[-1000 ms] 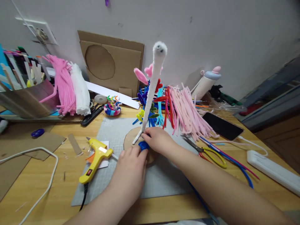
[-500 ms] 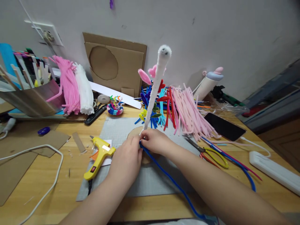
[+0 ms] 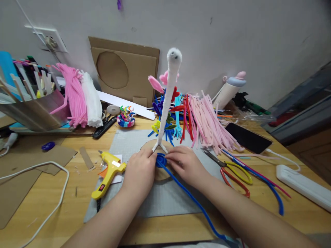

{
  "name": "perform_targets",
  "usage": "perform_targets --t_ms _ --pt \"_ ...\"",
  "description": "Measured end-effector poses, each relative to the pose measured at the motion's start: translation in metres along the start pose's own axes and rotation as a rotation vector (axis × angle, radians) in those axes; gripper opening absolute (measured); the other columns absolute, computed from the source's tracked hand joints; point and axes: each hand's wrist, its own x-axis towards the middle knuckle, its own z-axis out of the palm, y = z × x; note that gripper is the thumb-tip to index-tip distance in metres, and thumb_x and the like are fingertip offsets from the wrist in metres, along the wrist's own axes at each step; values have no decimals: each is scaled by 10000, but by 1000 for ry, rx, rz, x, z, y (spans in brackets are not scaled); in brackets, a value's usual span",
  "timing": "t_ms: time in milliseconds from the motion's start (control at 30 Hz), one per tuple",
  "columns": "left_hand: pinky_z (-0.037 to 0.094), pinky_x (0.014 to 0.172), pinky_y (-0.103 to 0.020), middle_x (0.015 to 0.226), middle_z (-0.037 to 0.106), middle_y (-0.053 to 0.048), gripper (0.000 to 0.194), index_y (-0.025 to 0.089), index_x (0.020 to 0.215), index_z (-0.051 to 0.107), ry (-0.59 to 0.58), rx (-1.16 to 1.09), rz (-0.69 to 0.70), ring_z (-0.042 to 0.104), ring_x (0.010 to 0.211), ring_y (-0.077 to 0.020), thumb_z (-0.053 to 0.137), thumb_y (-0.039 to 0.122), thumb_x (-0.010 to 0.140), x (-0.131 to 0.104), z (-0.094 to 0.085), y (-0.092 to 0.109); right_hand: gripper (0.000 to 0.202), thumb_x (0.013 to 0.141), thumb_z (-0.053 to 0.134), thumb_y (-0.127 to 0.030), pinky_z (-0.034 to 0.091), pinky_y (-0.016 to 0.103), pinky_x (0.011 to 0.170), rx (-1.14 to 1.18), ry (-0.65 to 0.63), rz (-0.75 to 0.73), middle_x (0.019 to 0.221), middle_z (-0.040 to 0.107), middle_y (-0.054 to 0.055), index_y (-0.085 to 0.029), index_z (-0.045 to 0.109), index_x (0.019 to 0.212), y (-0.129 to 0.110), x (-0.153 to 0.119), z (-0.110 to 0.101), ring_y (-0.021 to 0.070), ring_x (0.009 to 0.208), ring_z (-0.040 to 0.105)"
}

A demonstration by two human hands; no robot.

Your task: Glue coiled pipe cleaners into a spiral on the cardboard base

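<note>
Blue coil [image 3: 161, 159]: lies between my hands on a round of cardboard [image 3: 163, 175], just in front of the white stem's forked foot.
Left hand [image 3: 141, 169]: my fingers curl close together at the coil's left side; whether they grip it, I cannot tell.
Right hand [image 3: 188, 163]: my thumb and forefinger stand slightly apart, tips at the coil's right edge; any pinch is too small to make out.
Loose strand [image 3: 192, 194]: runs from the coil toward the table's front edge; a snag under my forearm could, I judge, drag the coil open.
White stem [image 3: 167, 103]: tall on two thin legs; a knuckle's bump might tip it.
Glue gun [image 3: 110, 170]: lies near my left forearm, where a careless elbow could knock it.
</note>
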Motion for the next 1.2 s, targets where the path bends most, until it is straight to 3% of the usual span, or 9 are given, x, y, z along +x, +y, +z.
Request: perform_targets --t_ms 133,333,800,1200 --pt "452 736 -344 979 655 -54 248 211 1014 657 3 37 9 599 909 -229 441 167 899 3 1 1 216 948 487 -222 266 405 920 -130 -42 -143 1129 680 55 -223 659 1080 -7 -20 -1 195 1088 553" --pt "457 742 -352 957 669 -58 274 213 1000 675 6 75 22 610 886 -232 424 164 902 6 1 2 227 964 476 -227 164 433 977 -184 -36 -154 1188 664 25 -247 616 1142 -4 -28 4 183 1167 525" --pt "459 749 -359 948 670 -64 278 197 1040 671 0 105 59 605 880 -236 452 143 878 14 3 -5 230 965 474 -236 124 455 1002 -218 -50 -141 1233 637 12 -260 580 1167 -2 -28 6 187 1220 481" --pt "448 748 -359 958 662 -65 278 217 1048 667 -21 126 62 597 894 -236 464 146 871 3 2 -13 244 946 476 -212 114 469 1038 -168 -55 -110 1231 637 49 -246 606 1150 -4 -24 6 196 1198 503"
